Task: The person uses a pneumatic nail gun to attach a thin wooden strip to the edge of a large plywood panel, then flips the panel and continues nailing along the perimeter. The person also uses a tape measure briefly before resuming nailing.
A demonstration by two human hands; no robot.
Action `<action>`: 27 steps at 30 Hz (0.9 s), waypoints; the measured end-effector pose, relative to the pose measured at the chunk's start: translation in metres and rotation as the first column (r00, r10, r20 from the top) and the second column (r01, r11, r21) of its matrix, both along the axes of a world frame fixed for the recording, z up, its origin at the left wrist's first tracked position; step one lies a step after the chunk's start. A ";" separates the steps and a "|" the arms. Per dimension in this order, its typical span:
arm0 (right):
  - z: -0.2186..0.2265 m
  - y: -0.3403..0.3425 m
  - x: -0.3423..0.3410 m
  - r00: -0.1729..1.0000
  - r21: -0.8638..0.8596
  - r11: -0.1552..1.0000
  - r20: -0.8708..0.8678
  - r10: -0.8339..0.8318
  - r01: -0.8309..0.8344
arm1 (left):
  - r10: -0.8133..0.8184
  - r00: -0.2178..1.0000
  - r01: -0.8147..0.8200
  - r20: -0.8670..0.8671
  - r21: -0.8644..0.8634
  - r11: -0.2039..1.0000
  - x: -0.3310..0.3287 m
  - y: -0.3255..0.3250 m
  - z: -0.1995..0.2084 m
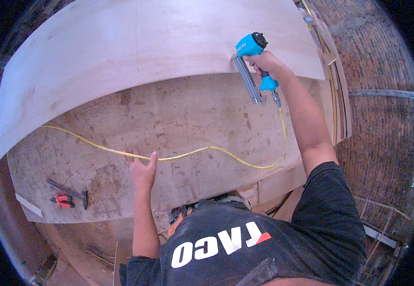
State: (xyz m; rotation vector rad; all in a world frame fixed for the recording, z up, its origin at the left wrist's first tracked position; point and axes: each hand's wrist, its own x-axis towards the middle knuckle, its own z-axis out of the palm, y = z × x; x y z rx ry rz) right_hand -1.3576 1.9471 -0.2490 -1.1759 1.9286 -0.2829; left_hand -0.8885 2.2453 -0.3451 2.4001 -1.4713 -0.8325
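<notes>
Plywood everywhere in the head view: a pale, clean plywood sheet (pixel 135 57) lies across the far half of a stained, scuffed workbench top (pixel 183 119), its near edge running left to right. A thin yellow air hose (pixel 192 153) snakes across the bench from the far left, dips toward the near side and loops up on the right to the bottom of the blue nail gun (pixel 254 66). On the near left of the bench there's a hammer (pixel 68 190) with small red-handled pliers (pixel 64 201) just beside it, and a white strip (pixel 28 205) near the bench edge. Brick floor (pixel 378 143) off to the right.

Right hand (pixel 264 62) is stretched out far, wrapped tight around the nail gun's grip, the tool's nose against the sheet's near edge. Left hand (pixel 141 167) is flat, fingers spread open, pressing on the bench right at the hose, holding nothing.
</notes>
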 end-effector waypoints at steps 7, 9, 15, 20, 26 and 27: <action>0.008 0.006 0.016 0.997 0.017 0.999 0.071 0.037 -0.038 | -0.011 0.999 0.012 -0.035 0.028 1.000 -0.008 0.004 0.013; 0.013 0.007 0.030 0.991 0.004 0.998 0.117 0.059 -0.060 | -0.011 1.000 0.011 -0.025 0.002 1.000 -0.009 0.006 0.005; 0.017 0.012 0.049 0.987 -0.004 0.995 0.123 0.102 -0.102 | -0.011 0.999 0.010 -0.034 -0.034 0.999 -0.014 0.018 -0.012; 0.016 0.013 0.049 0.989 -0.001 0.992 0.068 0.128 -0.128 | 0.002 1.000 -0.002 -0.027 -0.001 1.000 -0.021 0.021 -0.011; 0.010 0.014 0.048 0.992 -0.008 0.992 0.037 0.125 -0.124 | 0.022 0.998 -0.024 -0.054 -0.023 0.999 -0.028 0.025 -0.014; 0.009 0.015 0.048 0.987 -0.012 0.990 0.078 0.138 -0.137 | 0.020 0.999 -0.020 -0.049 -0.017 1.000 -0.032 0.027 -0.015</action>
